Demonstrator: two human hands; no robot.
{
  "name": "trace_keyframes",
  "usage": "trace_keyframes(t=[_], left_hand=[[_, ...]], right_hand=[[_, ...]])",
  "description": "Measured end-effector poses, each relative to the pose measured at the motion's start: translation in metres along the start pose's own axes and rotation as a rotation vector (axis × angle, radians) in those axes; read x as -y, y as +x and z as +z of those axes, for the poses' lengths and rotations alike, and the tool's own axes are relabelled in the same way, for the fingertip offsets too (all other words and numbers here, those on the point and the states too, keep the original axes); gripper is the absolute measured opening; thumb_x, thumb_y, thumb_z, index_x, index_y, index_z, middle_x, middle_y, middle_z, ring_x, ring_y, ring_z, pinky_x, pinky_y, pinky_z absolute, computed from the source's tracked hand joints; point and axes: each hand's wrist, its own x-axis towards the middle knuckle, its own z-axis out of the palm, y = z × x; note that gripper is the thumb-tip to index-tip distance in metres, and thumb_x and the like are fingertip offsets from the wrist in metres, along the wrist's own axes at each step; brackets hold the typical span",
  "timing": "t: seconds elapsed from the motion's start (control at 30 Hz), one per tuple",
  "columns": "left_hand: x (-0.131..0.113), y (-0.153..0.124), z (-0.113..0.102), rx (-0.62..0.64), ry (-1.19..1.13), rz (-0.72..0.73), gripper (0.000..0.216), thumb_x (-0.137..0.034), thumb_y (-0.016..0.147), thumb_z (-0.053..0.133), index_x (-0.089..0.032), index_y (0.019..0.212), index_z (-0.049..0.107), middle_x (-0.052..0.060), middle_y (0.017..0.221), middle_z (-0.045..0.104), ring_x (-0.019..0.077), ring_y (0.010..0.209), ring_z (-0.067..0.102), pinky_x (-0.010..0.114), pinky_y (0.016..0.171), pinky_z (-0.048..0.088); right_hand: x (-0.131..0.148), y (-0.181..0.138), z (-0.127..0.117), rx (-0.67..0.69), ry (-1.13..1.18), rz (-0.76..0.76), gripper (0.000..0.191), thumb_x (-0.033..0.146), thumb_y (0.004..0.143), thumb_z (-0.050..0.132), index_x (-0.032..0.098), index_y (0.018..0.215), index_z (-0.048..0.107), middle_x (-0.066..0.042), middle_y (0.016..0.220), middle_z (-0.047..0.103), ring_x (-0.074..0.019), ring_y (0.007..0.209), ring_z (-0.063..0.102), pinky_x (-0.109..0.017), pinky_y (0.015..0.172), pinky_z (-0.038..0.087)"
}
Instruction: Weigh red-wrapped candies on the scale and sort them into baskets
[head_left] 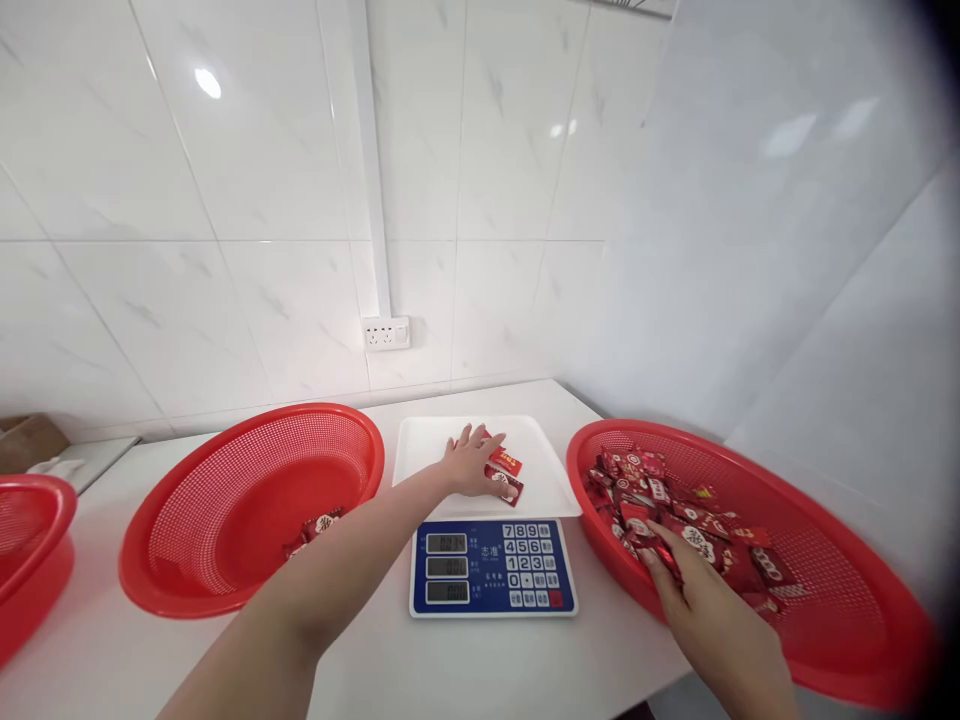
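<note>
My left hand (474, 466) reaches over the white weighing tray (420, 470) of a digital scale, its fingers spread above small red packets (510, 461). Part of these packets is hidden under the hand. At the near rim of the right red basket (847, 640), my right hand (705, 605) has thumb and fingers closed on a shiny red packet (660, 552). Many similar red wrapped packets (701, 515) lie piled around it in that basket. The scale's blue panel (491, 565) with keypad and displays faces me.
A red basket (251, 430) on the left holds a few red packets (322, 525) at its near side. Another red basket (37, 560) is cut off at the far left. Behind the white table (375, 660) stands a tiled wall with a socket (386, 333). A cardboard box (30, 445) sits at the back left.
</note>
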Motion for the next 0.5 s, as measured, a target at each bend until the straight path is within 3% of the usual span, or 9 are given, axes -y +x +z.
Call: trace_keyframes(t=[0.07, 0.2, 0.33, 0.5], left_hand=[[-0.004, 0.011, 0.005, 0.010, 0.036, 0.016, 0.093, -0.077, 0.059, 0.051, -0.034, 0.137, 0.026, 0.007, 0.152, 0.013, 0.0354, 0.138, 0.000, 0.060, 0.104, 0.012], [-0.009, 0.014, 0.011, -0.074, 0.126, 0.033, 0.060, -0.069, 0.075, 0.040, -0.031, 0.121, 0.048, 0.008, 0.140, 0.037, 0.0331, 0.131, 0.025, 0.055, 0.100, 0.025], [-0.015, 0.006, 0.014, -0.170, 0.215, 0.038, 0.051, -0.060, 0.083, 0.037, -0.023, 0.115, 0.051, 0.013, 0.122, 0.050, 0.0311, 0.114, 0.044, 0.047, 0.091, 0.037], [-0.019, 0.004, 0.017, -0.194, 0.270, 0.069, 0.037, -0.045, 0.087, 0.046, -0.018, 0.111, 0.053, 0.010, 0.114, 0.055, 0.0250, 0.105, 0.050, 0.044, 0.085, 0.043]], right_hand=[[0.001, -0.001, -0.002, 0.009, -0.011, -0.002, 0.057, 0.053, 0.086, 0.018, 0.030, 0.131, 0.043, -0.002, 0.134, 0.049, -0.0281, 0.106, 0.057, -0.040, 0.067, 0.052], [0.001, -0.002, -0.002, 0.003, -0.018, -0.003, 0.055, 0.052, 0.086, 0.018, 0.031, 0.130, 0.043, 0.001, 0.134, 0.048, -0.0270, 0.105, 0.058, -0.039, 0.068, 0.052], [-0.003, 0.000, 0.002, -0.014, 0.020, -0.034, 0.056, 0.054, 0.085, 0.023, 0.029, 0.130, 0.044, -0.002, 0.132, 0.050, -0.0272, 0.103, 0.060, -0.037, 0.065, 0.053], [-0.005, 0.000, 0.004, -0.048, 0.024, -0.056, 0.055, 0.052, 0.086, 0.022, 0.027, 0.129, 0.046, -0.005, 0.130, 0.052, -0.0283, 0.104, 0.059, -0.039, 0.065, 0.053]])
